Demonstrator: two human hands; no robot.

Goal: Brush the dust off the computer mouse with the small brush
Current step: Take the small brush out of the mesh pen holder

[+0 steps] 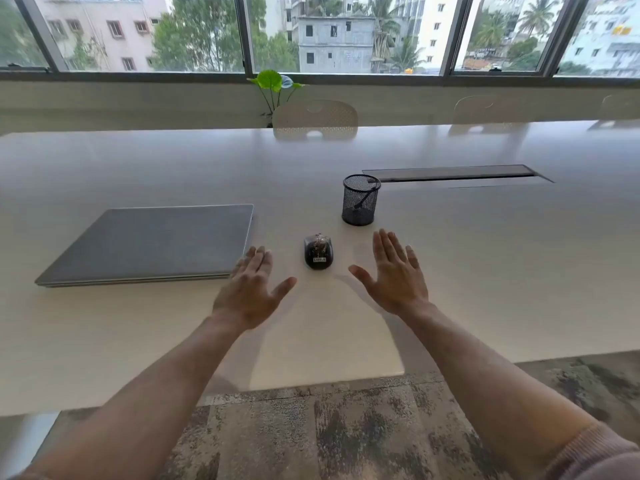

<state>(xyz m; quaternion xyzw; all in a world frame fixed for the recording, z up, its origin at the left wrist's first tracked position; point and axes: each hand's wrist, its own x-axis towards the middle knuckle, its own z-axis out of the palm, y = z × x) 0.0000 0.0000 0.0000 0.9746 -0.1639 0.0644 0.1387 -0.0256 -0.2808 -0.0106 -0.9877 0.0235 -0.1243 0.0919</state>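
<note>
White table (485,271): dusty mouse (319,251) between flat, empty left hand (251,289) and right hand (394,275), brush (366,195) (needed first) waiting in mesh cup (360,202).

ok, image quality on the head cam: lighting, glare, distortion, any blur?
Head view: daylight from the windows backlights the scene; the glossy white table mirrors the chair backs as soft glare; wide-angle bowing curves the far table edge; the two open hands are slightly soft; the dusty black computer mouse and black mesh pen cup stay legible.
</note>
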